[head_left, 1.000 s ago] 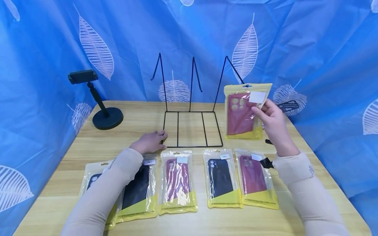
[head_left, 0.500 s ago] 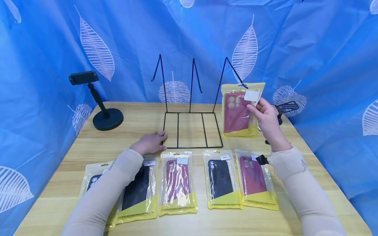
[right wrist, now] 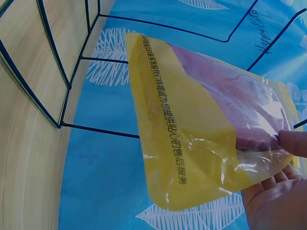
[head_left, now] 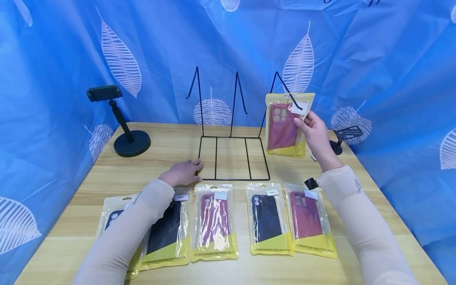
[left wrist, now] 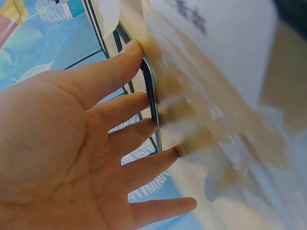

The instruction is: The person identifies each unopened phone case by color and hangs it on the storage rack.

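Observation:
My right hand pinches the right edge of a clear-and-yellow zip bag holding a dark pink phone case. The bag hangs upright at the rack's right-hand hook; the hook's tip shows in front of the bag's upper face. My left hand touches the left side of the black wire rack at its base. In the left wrist view its fingers are fairly straight against the wire. The bag's yellow lower end faces the right wrist camera.
Several bagged phone cases lie in front of the rack, among them a pink one and a dark one. My left sleeve partly covers those at left. A black phone stand stands back left, a smaller stand at right.
My right hand has moved the bag left and farther back, so the right hook's tip now overlaps its front. The left hand stays at the rack's base.

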`<state>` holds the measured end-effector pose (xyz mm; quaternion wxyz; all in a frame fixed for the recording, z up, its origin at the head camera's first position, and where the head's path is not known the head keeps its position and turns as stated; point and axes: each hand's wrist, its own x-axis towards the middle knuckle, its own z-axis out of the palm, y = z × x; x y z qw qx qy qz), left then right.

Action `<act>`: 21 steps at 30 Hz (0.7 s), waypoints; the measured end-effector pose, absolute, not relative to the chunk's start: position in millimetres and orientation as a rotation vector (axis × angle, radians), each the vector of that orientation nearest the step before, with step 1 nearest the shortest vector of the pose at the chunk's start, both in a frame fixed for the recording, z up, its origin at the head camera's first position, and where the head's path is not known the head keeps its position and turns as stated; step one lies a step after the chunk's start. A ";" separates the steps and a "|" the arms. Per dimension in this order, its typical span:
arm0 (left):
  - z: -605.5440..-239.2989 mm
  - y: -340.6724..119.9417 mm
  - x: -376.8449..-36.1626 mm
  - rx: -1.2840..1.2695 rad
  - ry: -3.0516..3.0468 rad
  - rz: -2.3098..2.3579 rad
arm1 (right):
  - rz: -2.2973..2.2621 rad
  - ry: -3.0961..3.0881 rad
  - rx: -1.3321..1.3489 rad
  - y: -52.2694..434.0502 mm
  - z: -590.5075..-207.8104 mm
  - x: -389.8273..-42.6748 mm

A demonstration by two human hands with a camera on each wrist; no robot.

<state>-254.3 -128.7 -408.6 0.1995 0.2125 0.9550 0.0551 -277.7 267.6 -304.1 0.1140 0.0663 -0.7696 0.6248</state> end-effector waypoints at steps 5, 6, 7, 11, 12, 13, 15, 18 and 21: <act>-408.2 -128.5 -254.5 0.585 2.670 0.155 | 1.773 -2.339 0.133 265.3 -301.3 -293.2; -408.3 -128.3 -254.6 0.584 2.670 0.153 | 1.763 -2.347 0.125 264.6 -300.8 -296.1; -408.2 -128.2 -254.7 0.585 2.671 0.153 | 1.744 -2.359 0.114 264.2 -300.5 -299.2; -407.8 -128.0 -254.5 0.584 2.676 0.148 | 1.682 -2.395 0.061 263.0 -299.8 -310.4; -407.8 -127.9 -254.5 0.585 2.676 0.147 | 1.661 -2.406 0.046 262.8 -299.8 -313.1; -407.8 -127.9 -254.6 0.585 2.676 0.148 | 1.635 -2.423 0.032 263.1 -299.9 -315.7; -408.0 -127.7 -254.5 0.585 2.675 0.153 | 1.608 -2.453 0.005 263.2 -299.6 -320.7; -408.6 -127.6 -254.4 0.580 2.670 0.163 | 1.605 -2.466 -0.027 262.9 -299.3 -327.9; -408.9 -127.6 -254.0 0.580 2.670 0.167 | 1.608 -2.471 -0.049 262.4 -299.7 -335.2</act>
